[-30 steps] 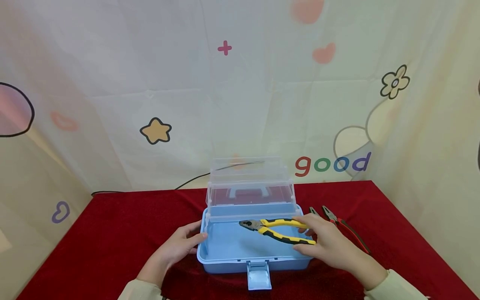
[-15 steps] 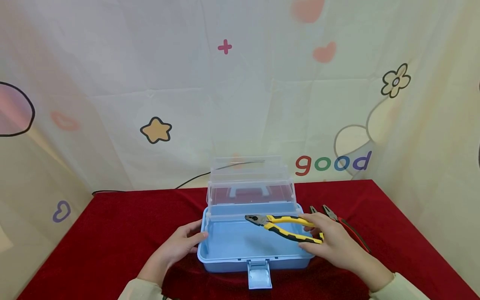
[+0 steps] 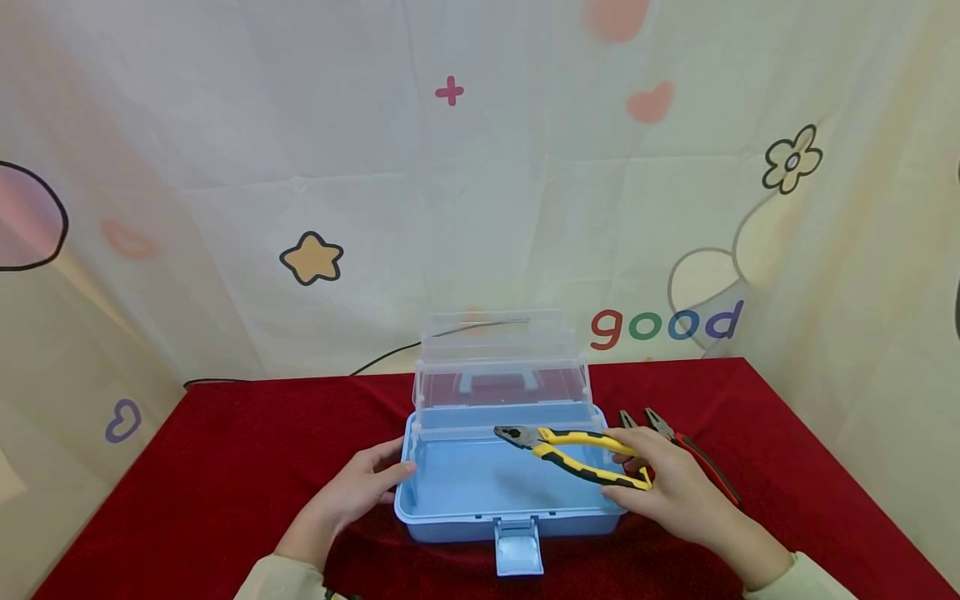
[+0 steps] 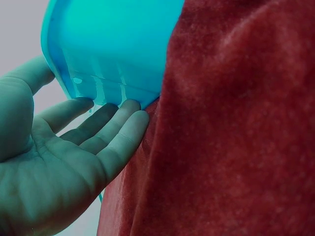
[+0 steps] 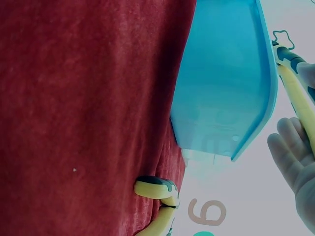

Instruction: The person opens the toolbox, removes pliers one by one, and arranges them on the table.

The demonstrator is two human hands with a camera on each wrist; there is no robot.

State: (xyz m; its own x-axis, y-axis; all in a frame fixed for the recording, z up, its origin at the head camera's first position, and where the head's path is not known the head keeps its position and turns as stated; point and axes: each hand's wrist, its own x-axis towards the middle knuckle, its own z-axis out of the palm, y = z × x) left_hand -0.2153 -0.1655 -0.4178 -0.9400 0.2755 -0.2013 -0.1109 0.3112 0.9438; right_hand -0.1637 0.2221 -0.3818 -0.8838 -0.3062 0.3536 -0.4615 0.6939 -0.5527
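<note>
A light-blue toolbox (image 3: 442,531) stands on the red cloth, its clear lid tipped back and its front latch hanging down. At the left end my left hand (image 3: 360,487) holds the box. The thumb lies over the rim; the fingertips touch the outer end wall in the left wrist view. My right hand (image 3: 663,479) pinches yellow-and-black combination pliers (image 3: 577,467) by their spread handles, thumb below and fingers above. These pliers are over the box's right half, head pointing left. In the right wrist view their handle (image 5: 298,98) shows beyond the box rim.
Red-handled pliers (image 3: 705,462) lie right of the box on the red cloth (image 3: 225,467). Beside them is another tool's grey tip (image 3: 627,419), mostly hidden by my right hand. A yellow-and-black handle (image 5: 155,189) lies there in the right wrist view. A curtain (image 3: 480,208) hangs behind.
The yellow pliers in my right hand have moved right and slightly up, away from the box's middle. My left hand stays on the box's left end.
</note>
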